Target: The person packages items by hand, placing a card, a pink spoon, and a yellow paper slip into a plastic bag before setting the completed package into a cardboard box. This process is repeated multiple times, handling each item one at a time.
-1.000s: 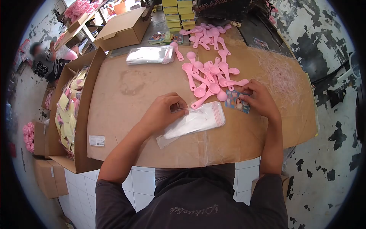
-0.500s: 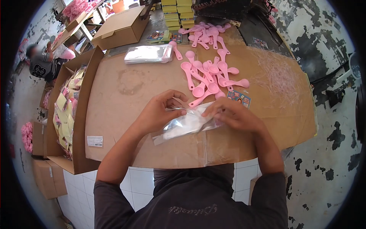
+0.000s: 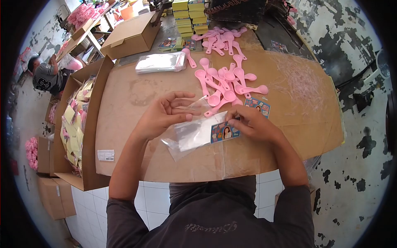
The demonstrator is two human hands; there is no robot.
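A clear plastic bag (image 3: 170,148) lies at a slant in front of me, with a plain white sheet (image 3: 197,133) showing through or against it. My left hand (image 3: 163,115) is over the bag's upper left end, its fingers stretched and the thumb apart. Pinched between the thumb and fingertips of my right hand (image 3: 254,125) is a colourful printed card (image 3: 223,132), which overlaps the white sheet's right part. Another printed card (image 3: 260,106) lies just beyond the right hand. Pink measuring spoons (image 3: 223,84) are heaped beyond both hands.
A stack of clear bags (image 3: 161,63) lies toward the back. At left stands an open carton (image 3: 95,124) of packed bags. More pink spoons (image 3: 221,38), yellow card stacks (image 3: 182,18) and a closed box (image 3: 130,35) are farther back. Plastic shreds (image 3: 304,80) lie right. A person (image 3: 47,74) sits far left.
The printed card has come into view in my right hand over the white sheet. My left hand has opened its fingers and moved slightly left; the bag's left end has spread.
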